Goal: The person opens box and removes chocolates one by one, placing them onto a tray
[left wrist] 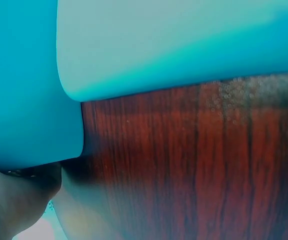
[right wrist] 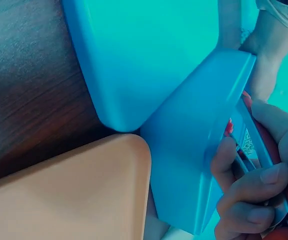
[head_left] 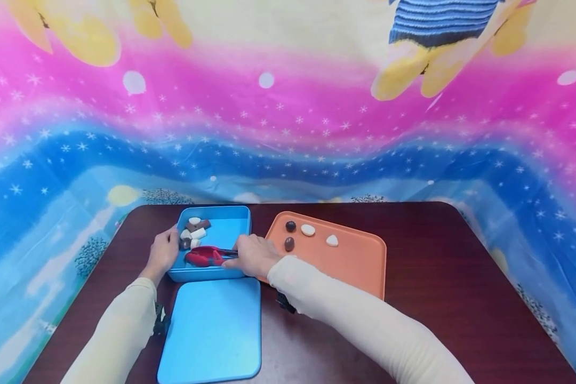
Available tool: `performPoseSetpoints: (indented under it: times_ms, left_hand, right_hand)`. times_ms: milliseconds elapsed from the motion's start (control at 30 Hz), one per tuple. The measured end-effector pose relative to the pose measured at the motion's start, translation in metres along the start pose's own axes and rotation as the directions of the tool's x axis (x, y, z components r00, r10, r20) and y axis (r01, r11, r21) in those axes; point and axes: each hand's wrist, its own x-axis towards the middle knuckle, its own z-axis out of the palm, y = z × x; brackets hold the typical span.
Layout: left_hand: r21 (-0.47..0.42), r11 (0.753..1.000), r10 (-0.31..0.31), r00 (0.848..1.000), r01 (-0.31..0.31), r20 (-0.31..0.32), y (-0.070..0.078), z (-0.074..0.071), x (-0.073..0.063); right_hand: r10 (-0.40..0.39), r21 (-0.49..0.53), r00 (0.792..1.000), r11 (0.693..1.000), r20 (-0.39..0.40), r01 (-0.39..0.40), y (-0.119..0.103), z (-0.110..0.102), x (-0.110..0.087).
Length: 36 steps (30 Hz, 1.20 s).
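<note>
A blue box (head_left: 230, 229) stands without its lid at the back left of the table. My left hand (head_left: 165, 249) holds its left wall; in the left wrist view the thumb (left wrist: 19, 200) lies at the box's side. My right hand (head_left: 254, 255) grips a pair of tongs with red heads (head_left: 204, 256), also seen as metal arms between the fingers in the right wrist view. The red heads are down inside the box near its front wall. Beside them, at the box's left, lie several white and brown pieces (head_left: 198, 233). The palm side of my left hand is hidden.
An orange tray (head_left: 355, 261) sits right of the box, its corner close to it. On it are two dark pieces (head_left: 289, 244) and two white pieces (head_left: 308, 230). A blue lid (head_left: 211, 330) lies flat in front of the box. A patterned cloth hangs behind the table.
</note>
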Motion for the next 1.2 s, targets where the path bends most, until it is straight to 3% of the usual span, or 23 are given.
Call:
performPoseSetpoints:
  times_ms: [433,667,967,1200]
  left_hand:
    - [0.003,1.000,-0.001,1.000,0.001,-0.002,0.000,-0.001,-0.002]
    - [-0.002,1.000,-0.001,1.000,0.001,0.015,-0.001,-0.001,0.001]
    - [-0.018,1.000,-0.019,0.999,0.020,0.045,0.001,-0.001,0.000]
    - [-0.024,0.999,-0.030,0.999,0.030,0.028,0.003,0.001,-0.002]
  right_hand:
    - [-0.004,0.047,1.000,0.999,-0.015,0.005,0.010,-0.002,-0.002]
    - [-0.045,0.074,0.999,0.996,-0.018,0.046,0.018,-0.008,-0.004]
    - [-0.058,0.088,0.997,0.994,-0.060,0.063,0.032,-0.015,-0.010]
    - [-0.085,0.099,0.992,0.991,-0.097,0.095,0.041,-0.017,-0.018]
